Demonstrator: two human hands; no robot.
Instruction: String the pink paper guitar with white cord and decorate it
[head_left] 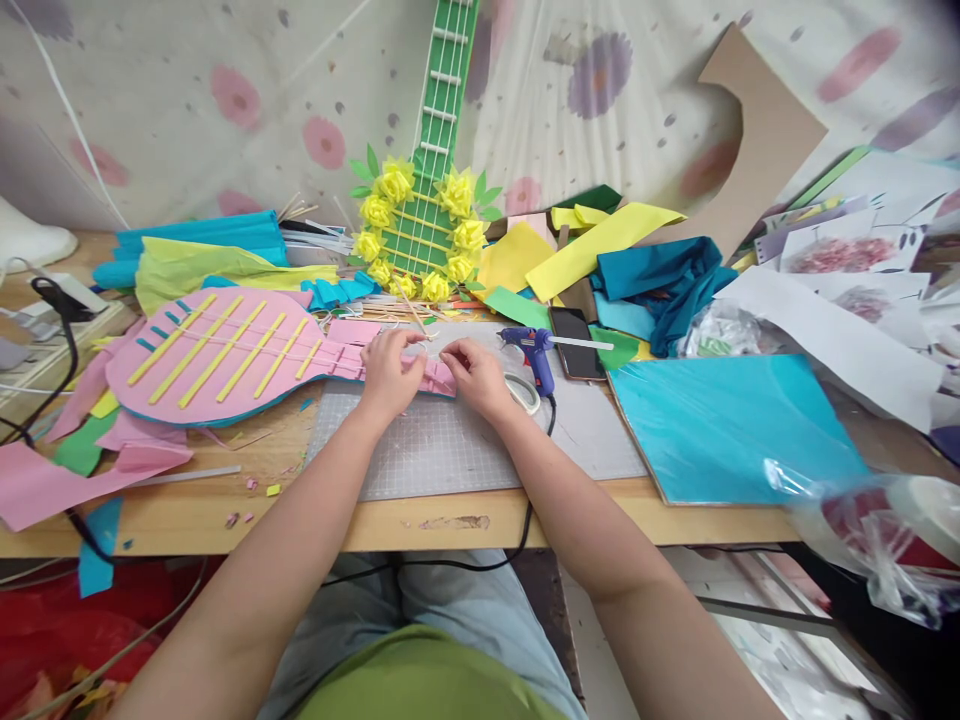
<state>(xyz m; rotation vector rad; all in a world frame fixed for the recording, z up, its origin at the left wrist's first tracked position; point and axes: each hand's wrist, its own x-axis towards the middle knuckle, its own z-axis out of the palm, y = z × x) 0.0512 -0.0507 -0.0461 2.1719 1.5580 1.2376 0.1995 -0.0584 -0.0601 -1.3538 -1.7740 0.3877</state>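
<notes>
A pink paper guitar point(225, 350) with yellow strips and a blue underside lies flat, its neck pointing right over the grey cutting mat point(420, 460). My left hand point(392, 372) rests over the neck, fingers bent and thumb close to the forefinger. What sits between those fingertips is too small to tell. By the neck's end, my right hand point(476, 375) has its thumb and forefinger pinched together; anything in them is hidden. White threads run along the guitar's body. A thin wooden stick point(412, 306) shows just beyond my left fingers.
Right of my hands lie a purple glue gun point(531, 350), a tape roll point(523, 393) and a phone point(576, 342). Behind stands a green guitar point(442, 130) with yellow paper flowers. Blue sheets point(735, 430) lie right; paper scraps point(82, 475) left. A black cord point(529, 520) crosses the table edge.
</notes>
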